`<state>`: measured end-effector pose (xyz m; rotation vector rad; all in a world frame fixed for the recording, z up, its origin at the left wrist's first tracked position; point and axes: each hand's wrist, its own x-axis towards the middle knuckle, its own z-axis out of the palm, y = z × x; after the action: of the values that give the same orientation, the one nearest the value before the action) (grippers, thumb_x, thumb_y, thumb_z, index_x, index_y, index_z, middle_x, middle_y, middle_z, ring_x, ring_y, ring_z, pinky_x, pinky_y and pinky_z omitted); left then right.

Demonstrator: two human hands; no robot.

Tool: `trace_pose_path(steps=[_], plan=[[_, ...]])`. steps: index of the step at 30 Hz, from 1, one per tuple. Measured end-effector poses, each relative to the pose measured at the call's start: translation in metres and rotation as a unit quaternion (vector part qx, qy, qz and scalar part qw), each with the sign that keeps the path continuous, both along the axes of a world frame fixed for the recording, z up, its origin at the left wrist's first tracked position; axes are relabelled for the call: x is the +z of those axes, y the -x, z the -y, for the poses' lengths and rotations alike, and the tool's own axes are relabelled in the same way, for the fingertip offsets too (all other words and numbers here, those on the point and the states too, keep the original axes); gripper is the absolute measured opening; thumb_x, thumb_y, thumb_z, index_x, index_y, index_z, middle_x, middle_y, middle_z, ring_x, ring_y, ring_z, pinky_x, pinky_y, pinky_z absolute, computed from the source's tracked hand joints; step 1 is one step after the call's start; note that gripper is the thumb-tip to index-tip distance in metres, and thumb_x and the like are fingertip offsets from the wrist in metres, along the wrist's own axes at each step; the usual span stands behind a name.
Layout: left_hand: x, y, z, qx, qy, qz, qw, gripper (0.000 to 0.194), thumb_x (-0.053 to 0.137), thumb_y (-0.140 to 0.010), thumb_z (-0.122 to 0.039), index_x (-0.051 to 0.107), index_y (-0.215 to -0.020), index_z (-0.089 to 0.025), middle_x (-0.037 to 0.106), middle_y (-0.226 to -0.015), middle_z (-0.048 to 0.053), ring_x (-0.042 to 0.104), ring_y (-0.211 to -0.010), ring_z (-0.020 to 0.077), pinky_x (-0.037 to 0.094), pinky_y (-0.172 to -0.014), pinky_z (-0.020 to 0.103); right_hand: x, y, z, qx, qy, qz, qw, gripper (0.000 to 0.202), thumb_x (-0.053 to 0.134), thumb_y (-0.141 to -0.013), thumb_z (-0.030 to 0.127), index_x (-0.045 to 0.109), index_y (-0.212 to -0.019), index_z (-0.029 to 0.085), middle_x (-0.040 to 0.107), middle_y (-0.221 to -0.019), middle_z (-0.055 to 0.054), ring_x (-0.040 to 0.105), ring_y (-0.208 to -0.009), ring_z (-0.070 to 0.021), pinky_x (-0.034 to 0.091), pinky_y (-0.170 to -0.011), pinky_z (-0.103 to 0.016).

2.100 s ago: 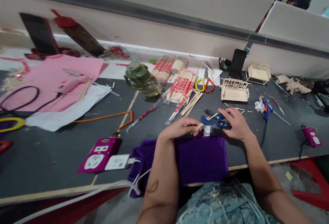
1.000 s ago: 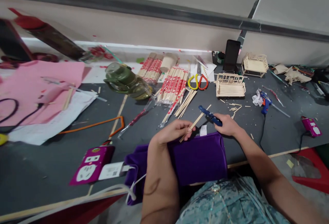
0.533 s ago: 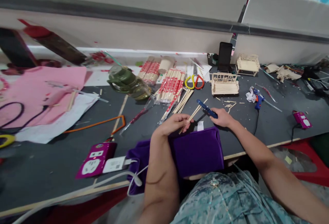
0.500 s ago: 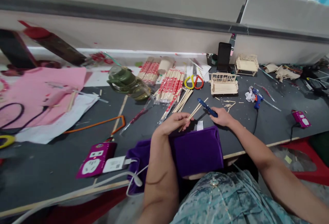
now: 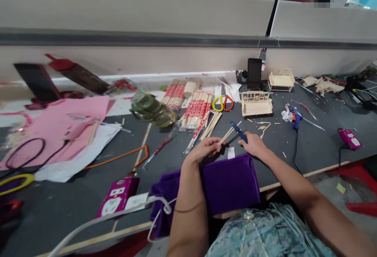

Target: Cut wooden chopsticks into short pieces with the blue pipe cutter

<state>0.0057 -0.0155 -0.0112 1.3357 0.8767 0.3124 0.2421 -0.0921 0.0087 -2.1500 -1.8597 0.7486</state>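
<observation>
My left hand [image 5: 206,149] is closed on thin wooden sticks [image 5: 228,133] that point up and to the right. My right hand [image 5: 252,144] grips a dark blue cutting tool [image 5: 238,131], whose head is near the upper ends of the sticks. Short cut stick pieces [image 5: 264,127] lie beyond my right hand. A small wooden bench model [image 5: 257,108] stands behind them. Loose sticks [image 5: 210,125] and bundles in red-printed wrappers [image 5: 196,107] lie just beyond my left hand.
Purple cloth [image 5: 229,186] covers the near edge. A green bottle [image 5: 150,109], yellow-red scissors [image 5: 223,103] and an upright phone [image 5: 254,73] stand or lie farther back. A blue glue gun [image 5: 297,119] is at right; a pink power strip [image 5: 119,196] with a white cable is at left.
The camera view has shifted, so the table sits lower in the picture. The cutting tool remains in my right hand, and the sticks remain in my left.
</observation>
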Motion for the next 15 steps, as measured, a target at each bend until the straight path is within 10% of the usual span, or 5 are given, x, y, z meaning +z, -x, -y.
trace_pose_path(steps=[15], plan=[[-0.003,0.002,0.006,0.036,0.072,0.045,0.996,0.05,0.079,-0.072,-0.049,0.069,-0.102,-0.01,0.054,-0.062,-0.004,0.035,-0.043,0.0025,0.022,-0.041,0.016,-0.011,-0.005,-0.003,0.0,-0.027,-0.056,0.998,0.026,0.063,-0.092,0.042,0.068,-0.104,0.02,0.076,-0.094,-0.011,0.071,-0.091,-0.0266,0.047,-0.078,-0.031]])
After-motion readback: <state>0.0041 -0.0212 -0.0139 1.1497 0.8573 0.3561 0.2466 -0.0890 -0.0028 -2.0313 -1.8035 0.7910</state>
